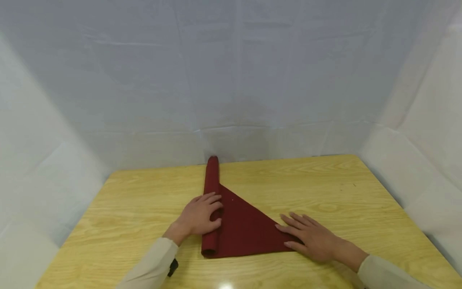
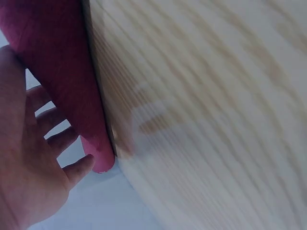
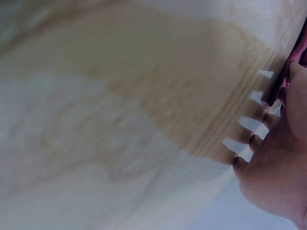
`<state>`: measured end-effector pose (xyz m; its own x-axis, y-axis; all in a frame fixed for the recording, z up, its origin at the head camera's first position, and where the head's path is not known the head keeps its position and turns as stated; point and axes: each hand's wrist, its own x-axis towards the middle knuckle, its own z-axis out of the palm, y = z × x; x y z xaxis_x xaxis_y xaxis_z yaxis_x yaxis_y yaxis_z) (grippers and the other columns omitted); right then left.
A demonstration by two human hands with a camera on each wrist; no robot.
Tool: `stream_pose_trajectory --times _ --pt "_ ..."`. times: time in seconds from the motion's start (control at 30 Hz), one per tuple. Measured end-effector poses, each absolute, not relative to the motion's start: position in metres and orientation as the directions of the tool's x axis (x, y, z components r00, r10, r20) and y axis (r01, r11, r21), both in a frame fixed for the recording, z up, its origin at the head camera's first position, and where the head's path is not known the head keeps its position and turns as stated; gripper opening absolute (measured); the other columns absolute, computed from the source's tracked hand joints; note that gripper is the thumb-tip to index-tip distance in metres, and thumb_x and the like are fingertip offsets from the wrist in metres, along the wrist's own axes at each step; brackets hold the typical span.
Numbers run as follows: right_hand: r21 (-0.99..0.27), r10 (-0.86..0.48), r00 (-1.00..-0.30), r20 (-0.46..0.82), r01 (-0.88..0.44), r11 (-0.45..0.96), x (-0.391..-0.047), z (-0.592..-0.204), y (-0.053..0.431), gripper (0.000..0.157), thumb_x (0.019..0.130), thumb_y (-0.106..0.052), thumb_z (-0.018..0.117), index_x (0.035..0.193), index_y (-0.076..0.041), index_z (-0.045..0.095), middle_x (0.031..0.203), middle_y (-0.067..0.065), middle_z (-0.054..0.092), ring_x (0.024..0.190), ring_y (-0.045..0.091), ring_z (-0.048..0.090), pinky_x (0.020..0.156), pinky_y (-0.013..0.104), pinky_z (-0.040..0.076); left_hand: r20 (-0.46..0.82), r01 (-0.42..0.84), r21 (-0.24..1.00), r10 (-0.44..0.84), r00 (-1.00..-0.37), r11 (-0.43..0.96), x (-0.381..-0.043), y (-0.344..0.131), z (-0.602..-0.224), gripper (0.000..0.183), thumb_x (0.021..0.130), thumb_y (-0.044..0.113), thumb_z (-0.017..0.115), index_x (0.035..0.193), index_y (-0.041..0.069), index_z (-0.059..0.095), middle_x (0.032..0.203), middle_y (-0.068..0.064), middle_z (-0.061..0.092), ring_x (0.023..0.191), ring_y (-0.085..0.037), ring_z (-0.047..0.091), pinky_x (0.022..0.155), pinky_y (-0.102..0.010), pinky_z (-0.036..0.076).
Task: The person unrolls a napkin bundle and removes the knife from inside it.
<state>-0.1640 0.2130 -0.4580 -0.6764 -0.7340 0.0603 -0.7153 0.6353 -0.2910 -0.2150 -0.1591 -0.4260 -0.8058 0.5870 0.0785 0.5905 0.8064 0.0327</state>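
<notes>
A dark red cloth (image 1: 245, 228) lies on the wooden table, rolled up along its left side. Its flat part narrows to a pointed corner on the right. The rolled part (image 1: 212, 176) reaches from near the front of the cloth to the table's back edge. My left hand (image 1: 200, 214) rests over the roll from the left, fingers spread and gently bent across its top. In the left wrist view the fingers (image 2: 53, 136) lie along the roll. My right hand (image 1: 317, 241) lies spread and palm down over the cloth's right corner, which it partly hides.
The light wooden table (image 1: 119, 224) is bordered by a pale sheet (image 1: 231, 80) at the back and on both sides. A small black object (image 1: 173, 267) shows beside the left sleeve. Tiny dark specks (image 1: 354, 185) mark the table's back right.
</notes>
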Motion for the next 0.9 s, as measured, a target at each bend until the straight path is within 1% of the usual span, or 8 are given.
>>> stream_pose_trajectory --times 0.23,0.4,0.5,0.7,0.9 --pt "-0.282 -0.738 -0.671 0.074 -0.724 0.63 -0.165 -0.459 0.212 0.048 0.103 -0.038 0.041 0.147 -0.018 0.042 0.152 0.011 0.031 0.138 0.038 0.026 0.105 0.06 0.026 0.1 0.583 0.029 0.578 -0.81 0.812 -0.212 -0.174 -0.425 0.044 0.091 0.039 0.054 0.128 0.015 0.062 0.144 -0.005 0.044 0.136 -0.026 0.034 0.106 -0.047 0.032" --pt "-0.273 -0.74 -0.667 0.086 -0.73 0.627 -0.165 -0.46 0.213 0.048 0.103 -0.038 0.041 0.147 -0.018 0.042 0.152 0.012 0.032 0.137 0.039 0.027 0.104 0.06 0.027 0.119 0.575 0.039 0.567 -0.815 0.818 -0.208 -0.188 -0.425 0.045 0.093 0.037 0.053 0.131 0.015 0.06 0.145 -0.006 0.043 0.135 -0.027 0.035 0.106 -0.047 0.031" --pt "-0.278 -0.737 -0.671 0.085 -0.726 0.629 -0.165 -0.46 0.213 0.048 0.103 -0.038 0.04 0.147 -0.019 0.042 0.152 0.011 0.032 0.137 0.039 0.027 0.104 0.06 0.027 0.112 0.562 0.046 0.554 -0.825 0.826 -0.205 -0.196 -0.426 0.046 0.094 0.036 0.052 0.135 0.015 0.057 0.146 -0.008 0.042 0.136 -0.027 0.034 0.107 -0.048 0.031" --pt "-0.288 -0.734 -0.673 0.093 -0.724 0.627 -0.163 -0.461 0.215 0.048 0.103 -0.039 0.04 0.147 -0.02 0.041 0.152 0.011 0.031 0.137 0.039 0.027 0.104 0.061 0.026 0.067 0.549 0.068 0.545 -0.835 0.833 -0.202 -0.207 -0.429 0.048 0.099 0.038 0.045 0.143 0.018 0.048 0.15 -0.006 0.036 0.138 -0.028 0.031 0.107 -0.05 0.029" --pt "-0.304 -0.734 -0.669 0.114 -0.727 0.616 -0.163 -0.462 0.213 0.048 0.103 -0.037 0.042 0.147 -0.019 0.041 0.152 0.011 0.031 0.137 0.039 0.026 0.103 0.062 0.026 0.081 0.555 0.053 0.551 -0.831 0.83 -0.199 -0.21 -0.43 0.047 0.1 0.037 0.045 0.143 0.018 0.049 0.149 -0.007 0.038 0.137 -0.028 0.032 0.107 -0.051 0.03"
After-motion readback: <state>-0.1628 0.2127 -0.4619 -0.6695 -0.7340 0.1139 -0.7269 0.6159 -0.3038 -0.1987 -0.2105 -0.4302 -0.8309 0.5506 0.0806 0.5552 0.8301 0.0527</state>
